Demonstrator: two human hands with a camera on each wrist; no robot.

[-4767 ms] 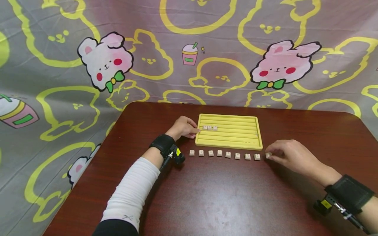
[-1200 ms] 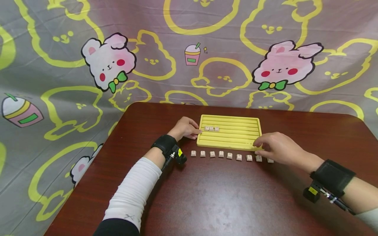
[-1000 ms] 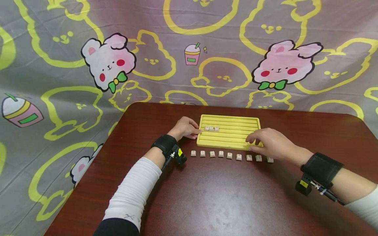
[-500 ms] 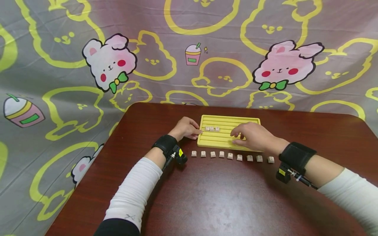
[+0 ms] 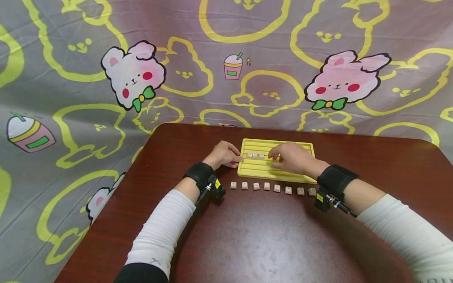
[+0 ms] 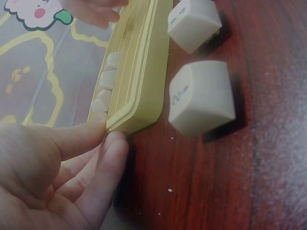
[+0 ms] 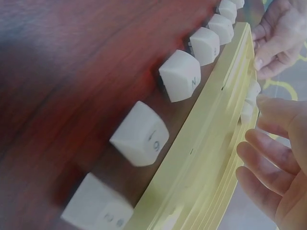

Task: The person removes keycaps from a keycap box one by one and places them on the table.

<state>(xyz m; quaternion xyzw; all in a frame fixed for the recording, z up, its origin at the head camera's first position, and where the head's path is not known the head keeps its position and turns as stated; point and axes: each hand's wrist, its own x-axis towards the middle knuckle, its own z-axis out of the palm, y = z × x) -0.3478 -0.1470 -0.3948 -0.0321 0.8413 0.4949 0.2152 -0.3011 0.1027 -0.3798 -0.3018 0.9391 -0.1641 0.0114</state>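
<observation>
At its left edge, my left hand (image 5: 225, 153) grips a yellow ridged tray (image 6: 158, 91), thumb on the rim and fingers against the side. Three cream keycaps (image 5: 255, 155) sit side by side in one groove near the tray's left end. Above the tray's right half is my right hand (image 5: 295, 158), just right of those keycaps. Its fingers (image 7: 268, 148) are spread and loosely bent, with nothing seen between them. Along the tray's near side lies a spaced row of several keycaps (image 5: 267, 186). Marks show on some of them, such as one keycap (image 7: 141, 134) in the right wrist view.
The dark red-brown table (image 5: 247, 239) extends toward me and to both sides. A patterned cloth (image 5: 198, 59) hangs behind its far edge. Right of the row, the right wrist's strap and camera (image 5: 322, 199) hide part of the table.
My right hand let go of the keycap at the row's right end, then moved left over the tray to near the three keycaps. My left hand stays on the tray's edge.
</observation>
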